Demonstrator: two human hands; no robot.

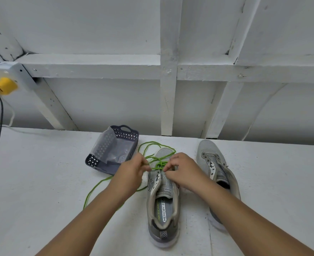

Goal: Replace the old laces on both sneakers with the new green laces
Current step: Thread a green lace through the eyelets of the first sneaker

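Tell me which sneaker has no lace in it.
The right-hand sneaker, untouched with bare eyelets; the sneaker under both hands already carries the green lace.

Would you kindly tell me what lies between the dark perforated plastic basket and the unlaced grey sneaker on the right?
In the head view, between the dark perforated plastic basket and the unlaced grey sneaker stands the other grey sneaker, with the green lace and both hands over it.

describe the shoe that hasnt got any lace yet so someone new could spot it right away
On the white table, two grey sneakers stand side by side, toes toward the wall. The unlaced sneaker is the one on the right, away from the blue basket. Its eyelets are empty, while the left sneaker has the green lace running through it under both hands.
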